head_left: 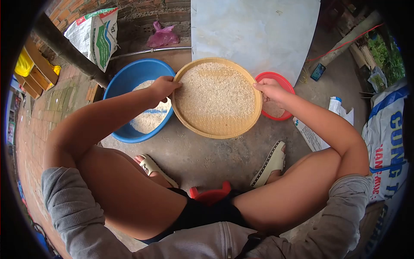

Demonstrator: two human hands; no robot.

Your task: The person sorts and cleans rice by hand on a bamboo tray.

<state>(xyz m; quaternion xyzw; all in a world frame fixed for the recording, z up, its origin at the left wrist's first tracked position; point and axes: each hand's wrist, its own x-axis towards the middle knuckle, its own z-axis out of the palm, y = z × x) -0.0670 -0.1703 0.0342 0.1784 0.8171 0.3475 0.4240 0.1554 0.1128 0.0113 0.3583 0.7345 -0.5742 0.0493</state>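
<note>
Between my hands is a round woven winnowing basket (217,128), held out in front of me over the floor. Pale grain, looking like rice (215,93), is spread across most of it, with bare weave near the front. My left hand (163,90) grips the left rim, thumb on top. On the right rim my right hand (271,90) is closed in the same way. Below my left forearm stands a blue basin (123,77) with more pale grain (148,118) inside. Partly under my right hand is a red basin (290,84) holding fine brownish material (274,110).
A large pale board (254,34) lies beyond the basket. A phone (318,72) rests on the floor at right, near printed sacks (384,142). Behind the blue basin are a wooden post (69,47), a white sack (95,36) and a pink plastic bag (163,35).
</note>
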